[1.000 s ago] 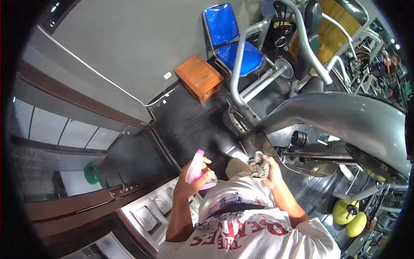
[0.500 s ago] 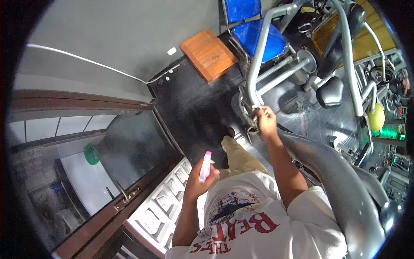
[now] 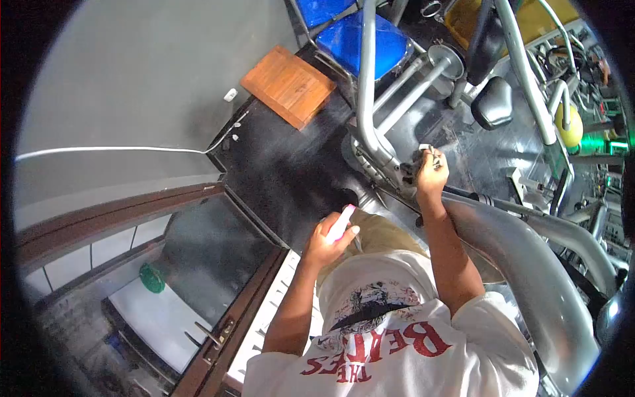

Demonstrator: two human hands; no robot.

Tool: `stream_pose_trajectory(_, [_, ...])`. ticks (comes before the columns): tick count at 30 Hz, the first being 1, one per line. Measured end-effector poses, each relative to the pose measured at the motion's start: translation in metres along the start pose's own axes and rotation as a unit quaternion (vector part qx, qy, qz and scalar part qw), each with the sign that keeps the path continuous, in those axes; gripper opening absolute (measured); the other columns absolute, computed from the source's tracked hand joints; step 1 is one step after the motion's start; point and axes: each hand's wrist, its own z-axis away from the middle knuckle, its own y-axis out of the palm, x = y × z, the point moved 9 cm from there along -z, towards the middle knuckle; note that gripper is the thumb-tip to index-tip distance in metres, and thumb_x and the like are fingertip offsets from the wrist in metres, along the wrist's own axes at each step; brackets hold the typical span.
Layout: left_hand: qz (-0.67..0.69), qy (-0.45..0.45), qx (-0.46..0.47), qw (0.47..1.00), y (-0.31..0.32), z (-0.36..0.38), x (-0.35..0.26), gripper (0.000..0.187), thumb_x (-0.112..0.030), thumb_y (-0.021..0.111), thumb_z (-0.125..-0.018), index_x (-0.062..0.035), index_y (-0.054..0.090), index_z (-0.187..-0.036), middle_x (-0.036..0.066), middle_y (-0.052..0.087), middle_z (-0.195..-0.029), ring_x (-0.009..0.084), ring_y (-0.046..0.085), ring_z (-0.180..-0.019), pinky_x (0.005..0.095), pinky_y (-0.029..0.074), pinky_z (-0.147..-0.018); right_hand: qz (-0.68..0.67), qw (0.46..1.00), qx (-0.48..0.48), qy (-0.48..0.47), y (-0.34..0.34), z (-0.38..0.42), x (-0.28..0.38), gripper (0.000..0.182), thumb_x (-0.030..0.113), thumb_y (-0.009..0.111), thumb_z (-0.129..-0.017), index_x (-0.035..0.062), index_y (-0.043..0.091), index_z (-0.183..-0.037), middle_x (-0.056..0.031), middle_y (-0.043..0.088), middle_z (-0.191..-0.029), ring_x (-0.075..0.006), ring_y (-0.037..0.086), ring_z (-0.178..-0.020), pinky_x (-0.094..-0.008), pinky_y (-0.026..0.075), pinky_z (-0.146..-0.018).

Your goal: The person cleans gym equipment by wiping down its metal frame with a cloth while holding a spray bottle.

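Observation:
My left hand [image 3: 324, 243] is wrapped round a small pink-and-white spray bottle [image 3: 339, 225], held in front of my shirt; its lower part is hidden by the fingers. My right hand [image 3: 433, 178] is closed on a crumpled dark-and-white cloth [image 3: 433, 157], only bits of which show between and beside the fingers. That hand is right beside the lower end of a silver tubular frame [image 3: 368, 99] of an exercise machine. A thick grey tube [image 3: 522, 264] of the machine runs under and past my right forearm.
Blue chairs [image 3: 360, 43] and a wooden box [image 3: 288, 86] stand by the grey wall. A black padded seat [image 3: 493, 104] and a yellow ball [image 3: 570, 126] are at the right. On the left, a brown-framed doorway [image 3: 254, 291] opens onto another room with a green basket [image 3: 152, 278].
My right hand has moved away from the frame's bar, rightward and slightly up, with the cloth. My left hand has risen and tilted the spray bottle. The view has turned slightly.

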Motion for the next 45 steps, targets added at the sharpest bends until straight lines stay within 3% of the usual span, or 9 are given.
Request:
stream_pose_trajectory(4, [-0.111,0.090,-0.023,0.989,0.015,-0.038,0.018,0.026,-0.025,0.064,-0.092,-0.0030,0.063,-0.106,0.014,0.065,-0.080,0.0276,0.067,-0.067,0.0381,0.052,-0.062,0.013,0.997,-0.070,-0.010,-0.016,-0.006,-0.003,0.005,0.007,0.056,-0.097,0.0021,0.057,-0.098,0.0029,0.056,-0.083,-0.0058,0.049,-0.073,-0.0217,0.041,-0.066])
stream_pose_trajectory(7, [-0.107,-0.029,0.024,0.994,0.038,-0.067,0.047,0.035,-0.035,0.069,-0.085,-0.0036,0.062,-0.097,0.020,0.066,-0.080,0.0403,0.065,-0.077,0.0461,0.051,-0.067,-0.016,0.997,-0.073,0.018,-0.014,-0.007,-0.015,0.007,0.007,0.055,-0.098,0.0011,0.056,-0.101,-0.0003,0.061,-0.088,-0.0078,0.055,-0.078,-0.0228,0.044,-0.070])
stream_pose_trajectory(19, [-0.069,0.001,0.015,0.997,-0.001,-0.047,0.063,0.034,-0.035,0.074,-0.084,-0.0064,0.062,-0.098,0.015,0.068,-0.085,0.0337,0.067,-0.078,0.0407,0.052,-0.069,0.540,0.822,0.103,-0.146,0.044,-0.014,-0.072,0.019,0.018,0.067,-0.081,0.0051,0.070,-0.096,-0.0198,0.061,-0.105,-0.0416,0.059,-0.096,-0.0490,0.050,-0.087])
stream_pose_trajectory(22, [-0.081,0.003,0.005,0.997,-0.029,-0.029,0.067,0.030,-0.031,0.073,-0.085,-0.0050,0.061,-0.096,0.011,0.066,-0.079,0.0247,0.066,-0.070,0.0358,0.050,-0.064,0.568,0.811,0.078,-0.117,0.044,0.015,-0.065,0.019,0.020,0.064,-0.085,0.0062,0.071,-0.095,-0.0167,0.061,-0.105,-0.0419,0.059,-0.096,-0.0504,0.050,-0.086])
stream_pose_trajectory(26, [-0.053,-0.160,0.072,0.983,-0.048,-0.013,0.091,0.030,-0.031,0.067,-0.088,-0.0075,0.060,-0.105,0.017,0.066,-0.094,0.0405,0.063,-0.089,0.0450,0.050,-0.076,0.564,0.811,0.111,-0.105,0.048,0.023,-0.056,0.019,0.019,0.061,-0.087,0.0062,0.071,-0.096,-0.0158,0.061,-0.107,-0.0420,0.059,-0.096,-0.0491,0.051,-0.085])
stream_pose_trajectory(32, [-0.014,-0.134,0.024,0.991,-0.060,0.000,0.108,0.030,-0.030,0.069,-0.087,-0.0062,0.061,-0.104,0.017,0.066,-0.091,0.0394,0.065,-0.087,0.0444,0.050,-0.073,0.533,0.828,0.136,-0.113,0.044,-0.015,-0.092,0.023,0.018,0.058,-0.086,-0.0018,0.070,-0.088,-0.0239,0.067,-0.092,-0.0436,0.066,-0.086,-0.0488,0.052,-0.082])
stream_pose_trajectory(35, [-0.025,-0.082,0.009,0.996,-0.054,0.002,0.108,0.027,-0.022,0.070,-0.090,-0.0010,0.059,-0.103,0.009,0.065,-0.075,0.0179,0.067,-0.060,0.0334,0.052,-0.055,0.612,0.761,0.215,-0.032,0.050,-0.062,-0.156,0.026,0.020,0.057,-0.086,-0.0022,0.070,-0.087,-0.0251,0.069,-0.097,-0.0439,0.067,-0.088,-0.0469,0.053,-0.081])
stream_pose_trajectory(43, [0.039,-0.098,0.019,0.994,-0.056,-0.002,0.091,0.024,-0.022,0.071,-0.087,-0.0041,0.061,-0.098,0.013,0.065,-0.081,0.0310,0.065,-0.072,0.0386,0.051,-0.065,0.628,0.730,0.257,-0.078,0.047,-0.018,-0.094,0.028,0.025,0.059,-0.088,0.0007,0.071,-0.094,-0.0258,0.068,-0.097,-0.0384,0.068,-0.094,-0.0432,0.053,-0.085])
stream_pose_trajectory(45, [0.066,-0.106,0.006,0.992,-0.063,-0.002,0.080,0.023,-0.021,0.072,-0.086,-0.0041,0.061,-0.098,0.012,0.065,-0.079,0.0277,0.066,-0.070,0.0368,0.051,-0.063,0.579,0.794,0.183,0.017,0.030,-0.024,-0.099,0.024,0.022,0.059,-0.088,0.0026,0.072,-0.092,-0.0252,0.069,-0.096,-0.0390,0.067,-0.096,-0.0446,0.052,-0.085])
